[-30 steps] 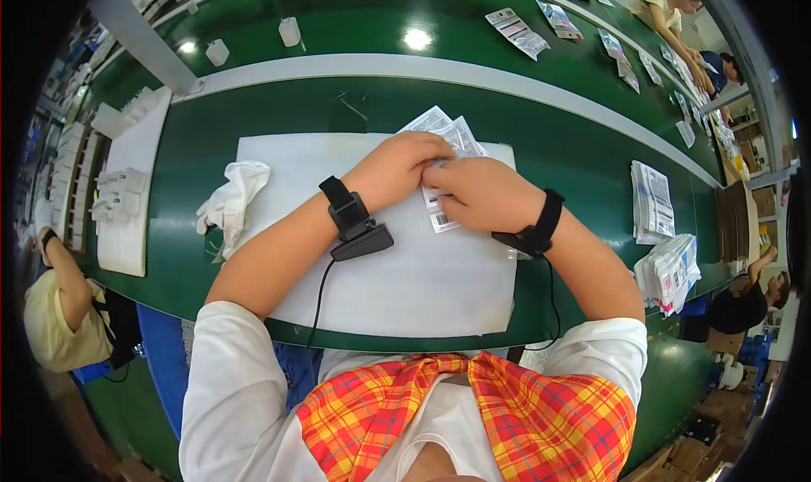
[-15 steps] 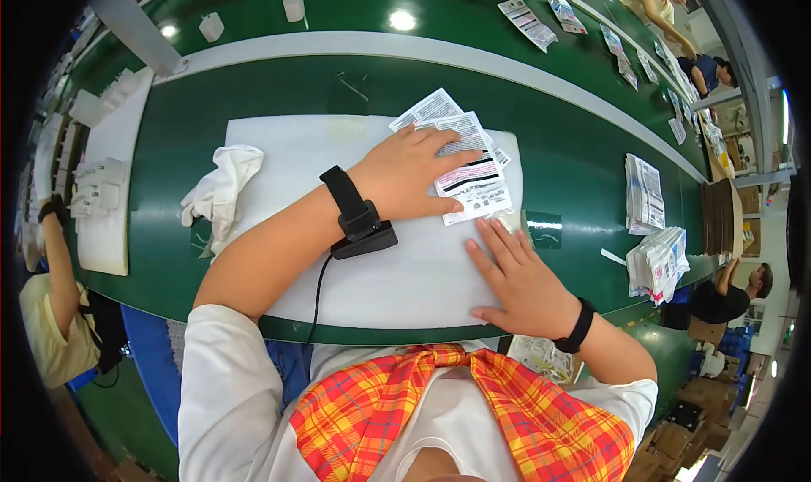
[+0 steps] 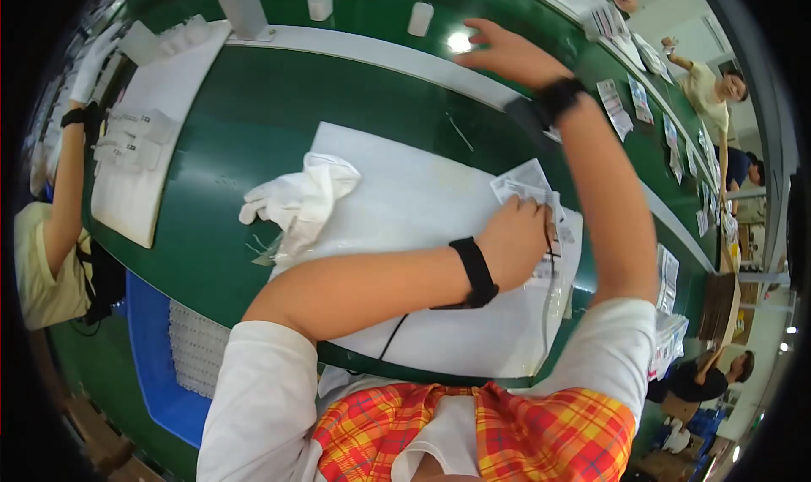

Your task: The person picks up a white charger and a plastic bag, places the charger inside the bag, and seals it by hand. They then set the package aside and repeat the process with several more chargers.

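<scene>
My left hand (image 3: 517,244) is curled over the printed plastic packets (image 3: 519,180) at the right end of the white foam sheet (image 3: 405,178). Its fingers grip the edge of a packet, and part of the packet is hidden beneath the hand. Stretched out over the far green belt, my right hand (image 3: 511,55) has its fingers apart and holds nothing. Just left of its fingertips a small white box-like piece (image 3: 421,19) stands on the belt. A crumpled white glove (image 3: 308,195) lies at the left part of the foam sheet.
Another white piece (image 3: 320,5) stands farther left on the belt. Stacks of packets (image 3: 667,343) lie at the right, and loose packets (image 3: 614,108) ride the belt. On the left are a white board (image 3: 127,190) with clear parts and a blue bin (image 3: 156,364). Other people work nearby.
My right hand has left the foam sheet and reached far forward over the belt. My left hand's fingers, spread flat before, are now curled on the packets. The view has turned.
</scene>
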`<state>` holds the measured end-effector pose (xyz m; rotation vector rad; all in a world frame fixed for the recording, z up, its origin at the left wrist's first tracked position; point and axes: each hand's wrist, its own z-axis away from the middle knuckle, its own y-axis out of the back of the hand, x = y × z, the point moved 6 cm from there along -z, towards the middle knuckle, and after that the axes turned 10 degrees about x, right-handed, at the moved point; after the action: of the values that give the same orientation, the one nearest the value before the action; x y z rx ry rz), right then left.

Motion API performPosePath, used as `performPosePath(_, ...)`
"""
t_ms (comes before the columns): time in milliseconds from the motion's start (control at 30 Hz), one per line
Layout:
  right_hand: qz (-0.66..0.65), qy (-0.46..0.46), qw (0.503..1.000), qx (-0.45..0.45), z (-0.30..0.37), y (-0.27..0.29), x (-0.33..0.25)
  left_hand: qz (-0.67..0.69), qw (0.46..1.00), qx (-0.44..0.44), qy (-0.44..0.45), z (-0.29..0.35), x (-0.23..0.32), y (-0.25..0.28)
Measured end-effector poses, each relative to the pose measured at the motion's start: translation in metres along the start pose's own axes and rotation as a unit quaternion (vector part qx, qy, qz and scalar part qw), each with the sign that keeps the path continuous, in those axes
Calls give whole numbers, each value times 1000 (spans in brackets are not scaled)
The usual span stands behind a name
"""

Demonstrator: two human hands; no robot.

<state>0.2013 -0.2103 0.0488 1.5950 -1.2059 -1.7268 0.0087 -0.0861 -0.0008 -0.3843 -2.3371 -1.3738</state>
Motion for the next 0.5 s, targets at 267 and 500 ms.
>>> performPosePath(267,-286,-157,936,134,-110,-95,31,228,958,162,57,9,-17,-16)
performPosePath(500,-656,-167,734,43,22,8,42,-12,997,-71,8,-2,-5,-4)
